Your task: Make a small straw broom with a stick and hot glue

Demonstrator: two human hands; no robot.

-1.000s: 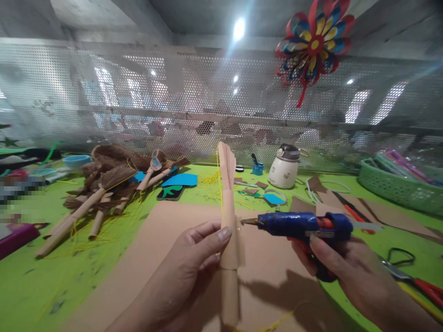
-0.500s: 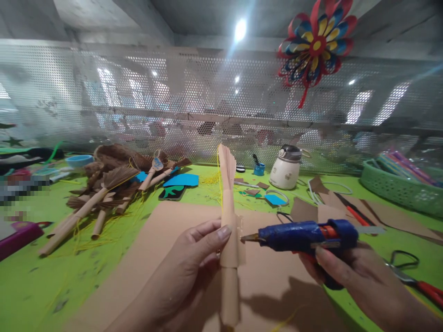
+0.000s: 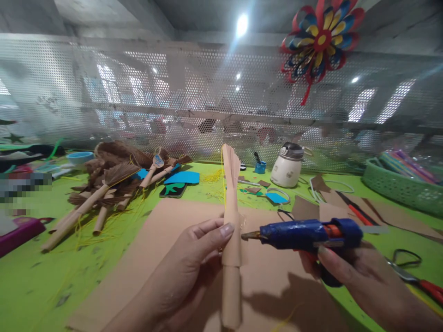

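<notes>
My left hand [image 3: 199, 251] is closed around a rolled brown paper tube [image 3: 231, 244], held upright, with a pleated fan-like top and a yellow string along its left side. A paper band wraps the tube's middle, and its loose edge on the right carries a shiny streak that looks like glue. My right hand [image 3: 349, 272] grips a blue hot glue gun [image 3: 308, 234]. Its nozzle points left and sits close to the band's right edge; whether they touch I cannot tell. Beneath both hands lies a large brown paper sheet [image 3: 166, 230].
To the left lie several pleated paper pieces with rolled handles [image 3: 79, 212] and yellow string. A phone [image 3: 173, 190], a blue paper piece [image 3: 183, 177] and a white bottle [image 3: 286, 166] stand or lie farther back. Scissors [image 3: 411, 276] and a green basket [image 3: 401, 184] are on the right.
The loose edge of the band now sits closer to the tube, turned further round. Both hands keep nearly the same place, and the view has shifted slightly.
</notes>
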